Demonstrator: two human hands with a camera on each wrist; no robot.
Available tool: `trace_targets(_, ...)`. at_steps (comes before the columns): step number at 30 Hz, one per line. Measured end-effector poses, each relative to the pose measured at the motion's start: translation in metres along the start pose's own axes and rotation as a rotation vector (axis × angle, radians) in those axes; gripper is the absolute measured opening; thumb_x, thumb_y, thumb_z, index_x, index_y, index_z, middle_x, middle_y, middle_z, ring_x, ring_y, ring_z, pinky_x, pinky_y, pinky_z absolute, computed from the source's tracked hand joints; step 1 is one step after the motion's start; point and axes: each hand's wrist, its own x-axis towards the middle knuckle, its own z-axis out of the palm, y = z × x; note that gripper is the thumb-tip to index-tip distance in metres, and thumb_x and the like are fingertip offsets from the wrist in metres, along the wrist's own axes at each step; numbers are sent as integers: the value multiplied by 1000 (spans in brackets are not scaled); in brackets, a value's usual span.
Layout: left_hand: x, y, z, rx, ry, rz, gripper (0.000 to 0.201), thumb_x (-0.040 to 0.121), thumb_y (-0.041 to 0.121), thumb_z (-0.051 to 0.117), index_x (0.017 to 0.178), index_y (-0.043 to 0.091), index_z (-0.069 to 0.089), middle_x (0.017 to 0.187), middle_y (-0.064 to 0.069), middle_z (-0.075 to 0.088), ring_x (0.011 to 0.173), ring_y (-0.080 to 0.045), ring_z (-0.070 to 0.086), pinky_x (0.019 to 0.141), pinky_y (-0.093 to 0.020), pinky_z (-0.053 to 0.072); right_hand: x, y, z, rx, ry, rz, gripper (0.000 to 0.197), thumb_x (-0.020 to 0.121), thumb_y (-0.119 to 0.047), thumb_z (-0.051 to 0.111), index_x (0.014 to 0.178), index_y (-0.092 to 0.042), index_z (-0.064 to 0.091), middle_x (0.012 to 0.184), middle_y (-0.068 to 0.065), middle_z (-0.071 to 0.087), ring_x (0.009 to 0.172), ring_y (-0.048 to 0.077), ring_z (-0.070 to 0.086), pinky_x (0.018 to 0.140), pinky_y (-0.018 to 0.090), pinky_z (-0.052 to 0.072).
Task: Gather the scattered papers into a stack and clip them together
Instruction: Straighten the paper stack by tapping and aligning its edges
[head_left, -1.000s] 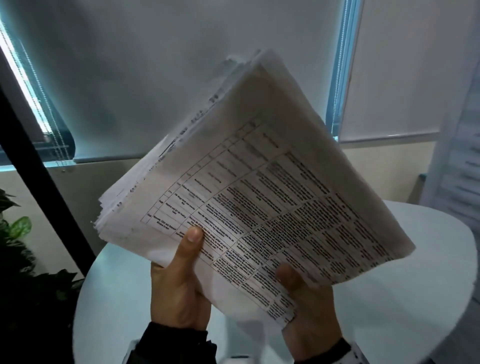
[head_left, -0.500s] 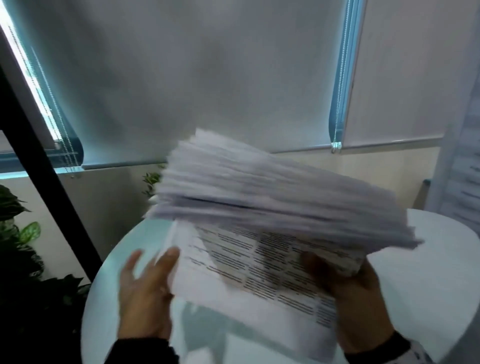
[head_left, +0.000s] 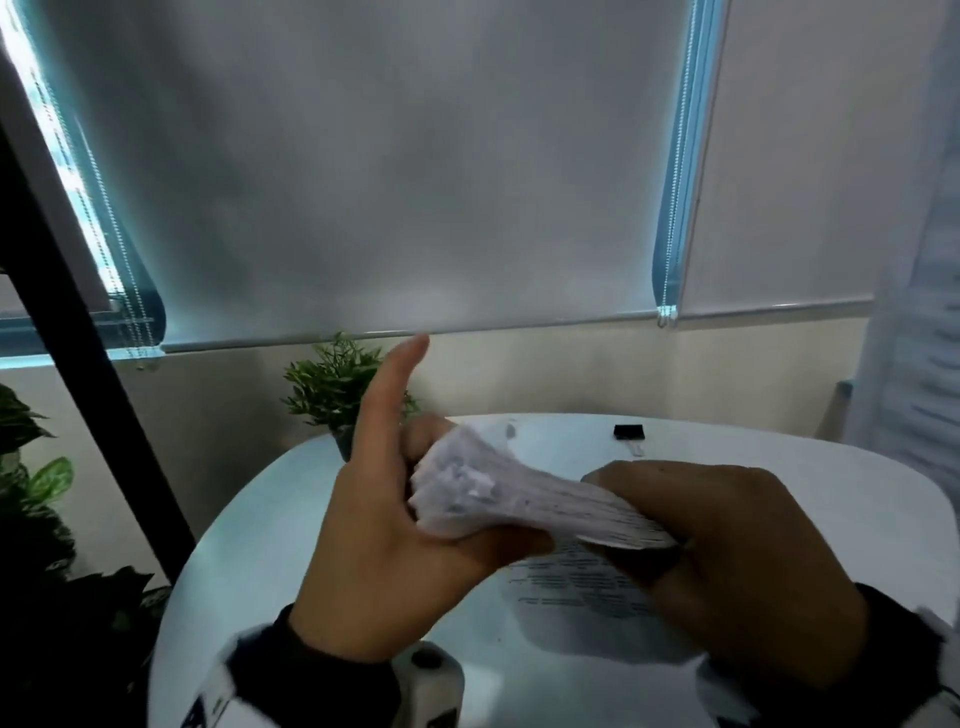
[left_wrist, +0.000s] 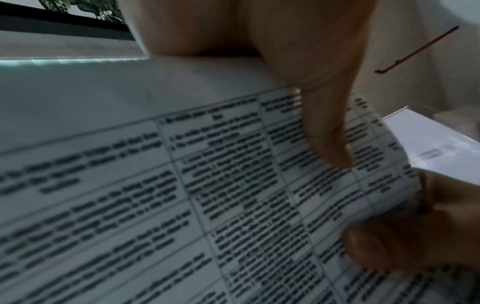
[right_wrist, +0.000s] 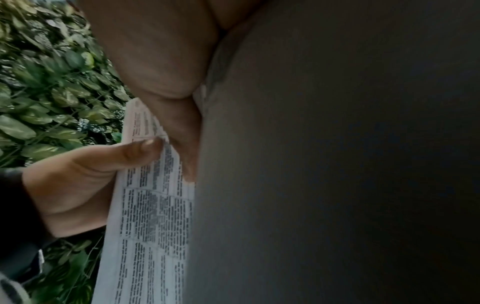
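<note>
Both hands hold the paper stack (head_left: 524, 501) edge-on above the white counter (head_left: 779, 483): left hand (head_left: 395, 530) cups its left end, index finger raised; right hand (head_left: 737, 561) clamps the right end. A black clip (head_left: 629, 432) lies on the far side

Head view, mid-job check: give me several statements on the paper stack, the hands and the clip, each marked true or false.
1. Both hands hold the thick stack of white printed papers. True.
2. The small black binder clip is clamped on the stack. False: it lies on the round white table, beyond the hands.
3. The left hand has its thumb raised clear of the stack. True.
4. The right hand is empty. False: it grips the stack's right end.
</note>
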Motion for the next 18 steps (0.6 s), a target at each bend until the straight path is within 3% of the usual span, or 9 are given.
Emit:
trace_targets(4,-12,-1,-8,5,-37,-42,68,48,46,82,111,34,60,100,20,68,86,2,67,70,-4,48,1,-4,-4,-54,-21,-21,16,73,-28,59,87,-33,65,65,-12,62,55,14,59,43,31,46)
trace_targets(6,-14,-4,-9,121,-56,16,36,60,45,75,91,29,69,94,28,69,81,7,67,68,-1,46,2,-9,-4,-71,-26,-5,18,72,-27,54,86,-33,64,65,-12,62,55,15,59,42,31,46)
trace_targets(8,-16,-6,-6,240,-66,115,25,72,41,69,94,30,69,89,32,67,75,10,65,65,0,44,5,-9,-2,-95,7,16,18,73,-30,53,86,-33,63,67,-13,64,55,16,60,43,31,45)
trace_targets(10,-18,-10,-3,306,-6,169,18,76,39,66,87,25,69,85,19,68,68,1,65,57,-7,44,7,-8,1,-135,71,61,25,72,-30,60,97,-33,62,80,-14,68,70,17,67,58,35,50)
trace_targets(11,-18,-12,-2,346,37,188,18,76,40,66,78,22,69,82,12,67,64,-7,64,53,-12,43,6,-11,4,-176,96,68,36,71,-30,62,107,-30,59,94,-10,70,87,20,68,75,38,49)
trace_targets(13,-18,-11,3,364,102,154,23,76,41,64,69,19,65,74,11,65,57,-11,61,47,-15,40,2,-27,17,-235,122,30,61,70,-33,60,128,-19,46,125,3,62,121,25,54,102,44,32)
trace_targets(15,-18,-11,7,334,107,121,21,73,38,58,87,23,60,67,35,60,56,10,58,47,-1,35,1,-52,31,-237,144,-19,72,75,-38,62,138,-14,37,140,7,51,134,24,42,108,45,26)
trace_targets(16,-18,-10,9,333,102,108,29,71,34,55,98,24,56,68,47,54,57,22,53,49,6,32,0,-61,37,-228,167,-32,71,78,-37,63,139,-13,37,141,6,50,135,23,41,108,44,27)
trace_targets(18,-19,-7,8,351,79,57,40,67,33,54,107,26,52,75,50,54,62,34,45,54,11,29,0,-64,42,-217,189,-16,63,83,-35,55,139,-11,40,140,5,51,133,21,44,107,44,29)
